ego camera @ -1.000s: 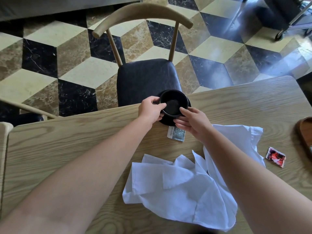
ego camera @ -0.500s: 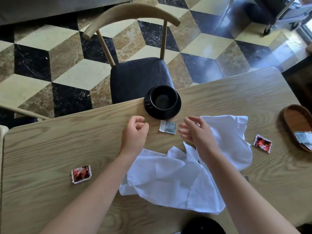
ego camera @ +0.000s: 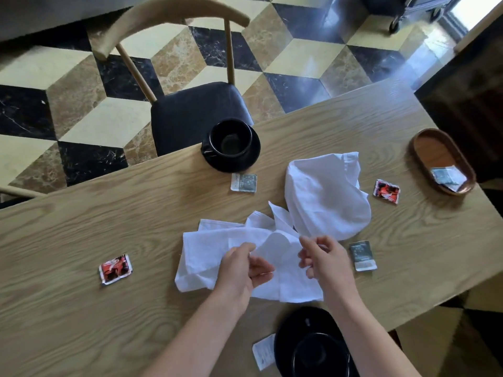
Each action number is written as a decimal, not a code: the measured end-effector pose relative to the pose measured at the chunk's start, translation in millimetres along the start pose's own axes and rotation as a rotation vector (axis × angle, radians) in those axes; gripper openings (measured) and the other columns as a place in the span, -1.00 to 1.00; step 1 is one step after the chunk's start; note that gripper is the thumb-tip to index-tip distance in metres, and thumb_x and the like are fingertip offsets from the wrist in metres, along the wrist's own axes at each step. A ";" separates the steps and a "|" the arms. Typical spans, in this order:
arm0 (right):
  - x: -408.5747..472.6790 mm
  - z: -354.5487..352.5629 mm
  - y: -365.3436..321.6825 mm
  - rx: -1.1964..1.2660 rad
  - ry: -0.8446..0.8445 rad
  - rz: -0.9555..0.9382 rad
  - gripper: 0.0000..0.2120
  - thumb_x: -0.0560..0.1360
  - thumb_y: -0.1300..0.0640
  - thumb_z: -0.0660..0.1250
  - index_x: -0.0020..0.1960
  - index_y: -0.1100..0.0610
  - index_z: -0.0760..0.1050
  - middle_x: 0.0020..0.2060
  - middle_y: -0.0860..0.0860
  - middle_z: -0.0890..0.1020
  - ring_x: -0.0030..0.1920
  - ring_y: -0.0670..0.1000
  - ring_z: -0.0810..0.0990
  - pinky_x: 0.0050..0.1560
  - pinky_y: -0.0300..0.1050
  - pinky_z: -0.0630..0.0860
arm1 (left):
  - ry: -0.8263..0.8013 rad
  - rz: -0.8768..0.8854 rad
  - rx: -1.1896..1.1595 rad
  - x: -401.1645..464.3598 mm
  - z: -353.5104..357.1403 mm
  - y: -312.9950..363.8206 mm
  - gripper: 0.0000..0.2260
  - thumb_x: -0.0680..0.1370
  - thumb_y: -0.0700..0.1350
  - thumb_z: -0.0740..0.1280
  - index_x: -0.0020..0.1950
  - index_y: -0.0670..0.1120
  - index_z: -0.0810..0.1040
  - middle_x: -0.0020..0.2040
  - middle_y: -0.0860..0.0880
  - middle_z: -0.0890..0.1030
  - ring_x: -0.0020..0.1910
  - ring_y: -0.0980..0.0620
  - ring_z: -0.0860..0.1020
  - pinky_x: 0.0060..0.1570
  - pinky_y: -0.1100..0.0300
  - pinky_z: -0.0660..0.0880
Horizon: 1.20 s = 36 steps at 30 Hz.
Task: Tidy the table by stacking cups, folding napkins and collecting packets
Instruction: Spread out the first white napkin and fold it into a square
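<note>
Both forearms reach forward; left hand [ego camera: 241, 270] and right hand [ego camera: 328, 261] hover over the napkin [ego camera: 217, 248], fingers loosely curled, grasping nothing

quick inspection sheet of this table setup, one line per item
surface: wooden table, bare grain showing
job's things: far black cup on its saucer; near black cup on its saucer; two crumpled white napkins; two red packets; three grey packets loose on the table; another in the wooden tray
clutter: nothing seen
grips: left hand and right hand over the near napkin, hold unclear
cables: nothing seen
surroundings: chair, patterned marble floor
</note>
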State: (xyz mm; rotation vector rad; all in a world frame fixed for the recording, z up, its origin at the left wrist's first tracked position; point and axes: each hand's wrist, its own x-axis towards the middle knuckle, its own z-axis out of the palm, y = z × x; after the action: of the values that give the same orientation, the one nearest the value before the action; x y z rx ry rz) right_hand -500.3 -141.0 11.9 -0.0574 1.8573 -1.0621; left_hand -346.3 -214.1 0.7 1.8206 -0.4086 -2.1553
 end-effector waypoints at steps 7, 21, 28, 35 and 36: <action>-19.5 30.9 13.8 0.805 -0.269 0.662 -0.56 0.54 -0.04 0.40 0.14 0.35 0.57 -0.12 0.17 0.69 -0.29 0.03 0.63 -0.40 -0.18 0.62 | -0.007 -0.317 -0.394 11.2 5.6 -8.3 -0.67 0.61 0.04 0.30 0.07 -0.24 0.55 -0.13 -0.18 0.68 -0.28 -0.11 0.62 -0.49 0.17 0.59; -10.9 33.8 12.3 1.219 -0.029 0.659 -0.74 0.60 0.22 0.33 -0.24 0.16 0.37 -0.59 0.01 0.39 -0.59 -0.08 0.43 -0.60 -0.35 0.39 | -0.173 -0.139 -0.556 5.0 6.7 -5.1 -0.87 0.33 -0.38 0.31 -0.35 -0.18 0.55 -0.23 -0.13 0.53 -0.21 -0.09 0.54 0.00 0.07 0.55; -28.5 -7.4 -6.5 1.194 -0.045 0.534 -0.77 0.61 0.18 0.32 -0.22 0.15 0.42 -0.46 -0.02 0.38 -0.51 -0.14 0.34 -0.60 -0.35 0.36 | -0.261 0.004 -0.588 -34.5 22.9 4.6 -0.65 0.55 -0.03 0.39 -0.40 -0.14 0.61 -0.36 -0.06 0.60 -0.33 -0.03 0.59 -0.24 0.13 0.53; -55.0 -40.7 -17.7 1.270 -0.100 0.425 -0.97 0.58 0.31 0.31 -0.01 0.28 0.50 -0.21 0.09 0.54 -0.32 -0.07 0.48 -0.35 -0.31 0.49 | -0.381 0.155 -0.499 -87.8 30.7 18.6 -0.58 0.64 -0.06 0.23 -0.35 -0.17 0.65 -0.22 -0.14 0.66 -0.23 -0.09 0.66 -0.21 0.10 0.58; -58.1 -43.1 -18.0 1.274 -0.103 0.422 -0.98 0.57 0.32 0.31 -0.02 0.29 0.50 -0.20 0.08 0.54 -0.30 -0.08 0.48 -0.32 -0.30 0.48 | -0.400 0.178 -0.480 -95.8 30.3 20.4 -0.65 0.64 -0.08 0.23 -0.26 -0.19 0.64 -0.14 -0.17 0.66 -0.15 -0.11 0.66 -0.17 0.08 0.59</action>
State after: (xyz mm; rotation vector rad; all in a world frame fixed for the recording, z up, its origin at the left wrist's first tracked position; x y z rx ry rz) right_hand -508.3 -98.2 72.4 0.9456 0.7704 -1.6723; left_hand -360.1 -194.0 100.3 1.0633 -0.1100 -2.2403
